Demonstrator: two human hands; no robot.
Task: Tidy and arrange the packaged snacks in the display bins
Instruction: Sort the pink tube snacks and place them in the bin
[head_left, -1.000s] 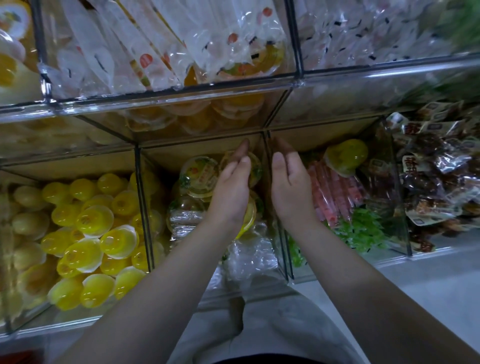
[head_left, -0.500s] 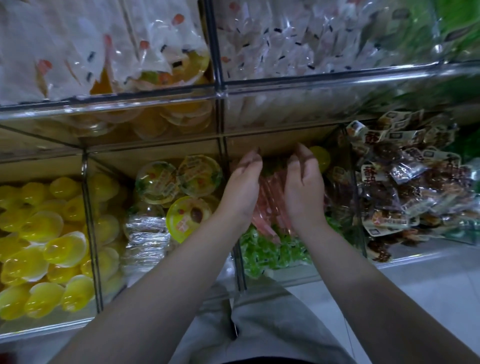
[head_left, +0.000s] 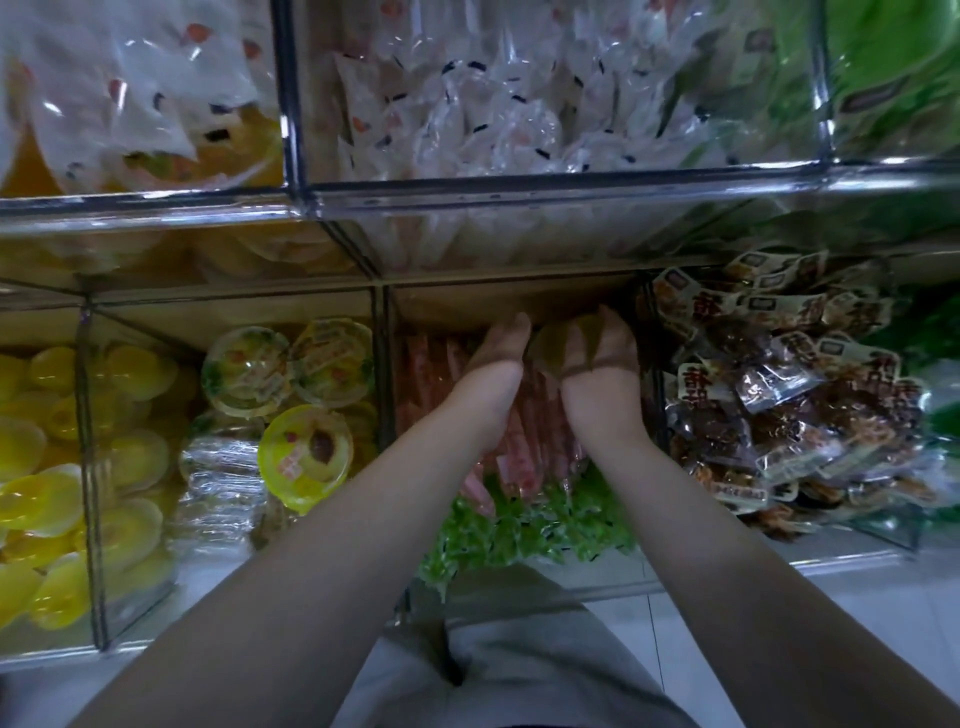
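Two tiers of clear acrylic display bins (head_left: 519, 200) fill the wall in front of the person, with glossy white see-through packets (head_left: 493, 104) heaped in the upper row. In the lower row, both bare arms reach into the middle bin (head_left: 383, 395), over long pink sausage sticks (head_left: 511, 462) and crinkled green packets (head_left: 519, 525). At the shadowed back of that bin sits a rounded yellow-green jelly cup (head_left: 556, 344), between the two hands. The right hand (head_left: 597, 374) has its fingers spread and curled round the cup. The left hand (head_left: 496, 366) keeps its fingers straight and together, touching the cup's left side. Next door on the left lie lidded fruit jelly cups (head_left: 244, 369), then plain yellow jelly cups (head_left: 36, 499); brown snack packets (head_left: 779, 415) crowd the bin on the right.
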